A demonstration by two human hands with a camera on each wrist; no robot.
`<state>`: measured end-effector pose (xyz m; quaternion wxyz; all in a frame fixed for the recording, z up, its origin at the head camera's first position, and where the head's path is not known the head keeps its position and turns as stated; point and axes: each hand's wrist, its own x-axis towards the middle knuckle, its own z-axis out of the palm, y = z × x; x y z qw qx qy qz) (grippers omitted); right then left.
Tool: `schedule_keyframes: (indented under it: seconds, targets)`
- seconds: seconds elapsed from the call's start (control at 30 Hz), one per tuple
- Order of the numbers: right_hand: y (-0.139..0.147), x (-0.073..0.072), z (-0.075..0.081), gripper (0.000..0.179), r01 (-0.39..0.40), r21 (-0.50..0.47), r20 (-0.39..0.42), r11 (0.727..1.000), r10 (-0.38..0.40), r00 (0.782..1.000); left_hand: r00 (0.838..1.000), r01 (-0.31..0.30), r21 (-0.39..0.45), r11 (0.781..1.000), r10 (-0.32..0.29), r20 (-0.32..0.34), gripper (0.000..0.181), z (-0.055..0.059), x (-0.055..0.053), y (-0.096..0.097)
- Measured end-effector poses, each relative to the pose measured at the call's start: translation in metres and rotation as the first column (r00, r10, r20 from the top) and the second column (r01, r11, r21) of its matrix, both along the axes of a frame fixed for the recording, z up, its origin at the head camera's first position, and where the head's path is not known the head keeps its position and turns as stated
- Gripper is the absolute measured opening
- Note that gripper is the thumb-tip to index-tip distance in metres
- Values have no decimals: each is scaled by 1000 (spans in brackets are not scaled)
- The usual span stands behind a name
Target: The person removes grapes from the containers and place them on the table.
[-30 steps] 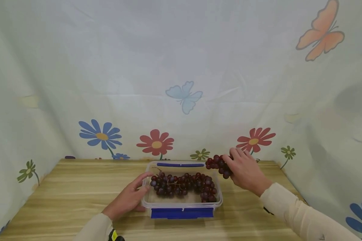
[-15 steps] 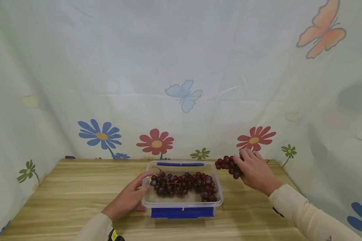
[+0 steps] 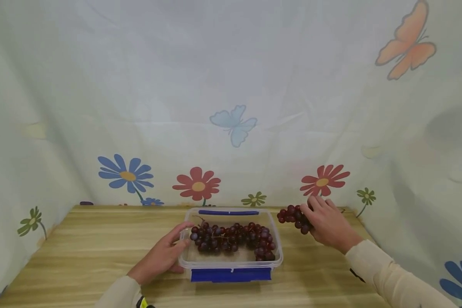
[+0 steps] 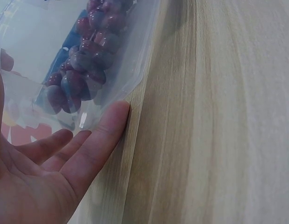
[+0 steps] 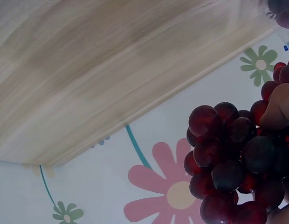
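Gripping one bunch of grapes between finger and thumb, your right hand sits to the right of the plastic box. The bunch juts leftward from that hand, its long axis roughly sideways, its tip facing the box's right rim but apart from it; that gap is probably what matters most. You have the box lying lengthwise left to right, and the other grapes stretch along inside it, bending toward you at the right end. Your left hand, the farther from the bunch, touches the left wall with fairly straight fingers.
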<state>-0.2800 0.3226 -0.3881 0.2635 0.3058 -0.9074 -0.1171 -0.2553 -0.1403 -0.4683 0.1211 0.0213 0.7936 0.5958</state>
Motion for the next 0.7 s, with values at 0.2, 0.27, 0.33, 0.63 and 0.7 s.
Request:
schedule_keyframes:
  seconds: [0.2,0.27,0.33,0.63,0.7]
  targets:
    - [5,-1,-7,43,8,0,11,1000,-8,1000,1000,8,7,1000,-8,0,47,1,2,-1]
    - [8,-2,-11,44,9,-3,9,1000,-9,1000,1000,7,6,1000,-7,0,47,2,1,0]
    - [11,-3,-14,45,9,-8,3,1000,-9,1000,1000,7,6,1000,-7,-1,47,2,1,0]
    - [16,-5,-24,46,44,-22,49,999,-43,998,1000,28,5,1000,-28,-14,47,2,3,-2]
    - [16,-4,-27,46,48,-29,64,998,-46,997,1000,26,6,1000,-26,-16,47,2,3,-1]
